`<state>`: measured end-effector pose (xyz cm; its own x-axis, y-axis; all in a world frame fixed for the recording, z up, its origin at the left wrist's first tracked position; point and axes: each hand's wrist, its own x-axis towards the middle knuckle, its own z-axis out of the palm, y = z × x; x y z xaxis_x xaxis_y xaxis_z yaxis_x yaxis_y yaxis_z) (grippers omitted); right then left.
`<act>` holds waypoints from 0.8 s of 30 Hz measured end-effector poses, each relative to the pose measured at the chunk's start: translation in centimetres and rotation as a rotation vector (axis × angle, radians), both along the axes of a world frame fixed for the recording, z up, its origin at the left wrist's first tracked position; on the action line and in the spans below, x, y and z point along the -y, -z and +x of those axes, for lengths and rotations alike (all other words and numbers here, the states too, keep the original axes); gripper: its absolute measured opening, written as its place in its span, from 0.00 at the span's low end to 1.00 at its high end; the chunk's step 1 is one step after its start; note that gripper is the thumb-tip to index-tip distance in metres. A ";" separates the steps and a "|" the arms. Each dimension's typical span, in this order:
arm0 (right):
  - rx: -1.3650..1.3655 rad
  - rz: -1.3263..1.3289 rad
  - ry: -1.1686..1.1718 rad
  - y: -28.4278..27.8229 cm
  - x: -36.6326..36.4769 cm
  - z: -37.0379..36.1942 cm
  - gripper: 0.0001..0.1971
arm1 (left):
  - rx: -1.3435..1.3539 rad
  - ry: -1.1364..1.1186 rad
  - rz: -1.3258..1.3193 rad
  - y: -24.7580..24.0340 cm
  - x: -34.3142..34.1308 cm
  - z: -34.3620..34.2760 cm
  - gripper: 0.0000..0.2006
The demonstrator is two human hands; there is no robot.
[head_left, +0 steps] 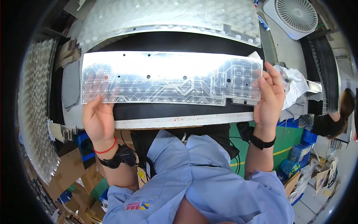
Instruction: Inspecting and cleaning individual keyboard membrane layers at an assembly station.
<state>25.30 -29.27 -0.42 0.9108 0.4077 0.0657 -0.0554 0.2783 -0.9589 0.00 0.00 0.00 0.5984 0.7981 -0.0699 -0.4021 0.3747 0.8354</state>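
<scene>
Head cam: L hand (98, 118), R hand (270, 99) pinch circuit sheet (167, 87), hiding pt. of mat (167, 111) (fan (297, 16) beyond).

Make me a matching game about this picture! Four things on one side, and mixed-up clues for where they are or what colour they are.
Things:
1. sheet
2. fan
3. bracelet
4. shirt

Clues:
A. pale blue
B. red
C. held by the left hand and right hand
D. white, at the top right

Pairs: 1-C, 2-D, 3-B, 4-A
</scene>
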 end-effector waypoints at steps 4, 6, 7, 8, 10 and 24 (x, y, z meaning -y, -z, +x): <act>-0.006 -0.049 0.017 -0.3 -0.2 -0.4 0.23 | 0.019 -0.019 -0.013 0.0 0.1 0.0 0.28; -0.023 -0.092 -0.016 -0.6 0.1 -0.3 0.23 | 0.018 -0.012 -0.022 0.0 0.2 0.1 0.29; -0.017 -0.090 -0.012 -0.8 0.1 -0.4 0.23 | 0.020 -0.011 -0.016 -0.1 0.1 0.1 0.29; -0.052 -0.119 -0.026 -1.0 0.1 -0.4 0.24 | 0.021 -0.009 -0.010 -0.1 0.1 0.1 0.29; -0.056 -0.171 -0.091 -0.9 0.4 -0.1 0.24 | 0.011 -0.020 -0.007 -0.3 0.2 -0.1 0.29; 0.062 -0.356 -0.044 -4.3 5.1 0.8 0.17 | 0.115 0.050 0.048 0.3 -0.3 -1.8 0.13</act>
<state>26.11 -34.36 3.86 0.8906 0.4537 -0.0331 0.0009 -0.0746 -0.9972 -1.83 0.34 -0.25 0.6396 0.7677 0.0387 -0.4776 0.3575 0.8025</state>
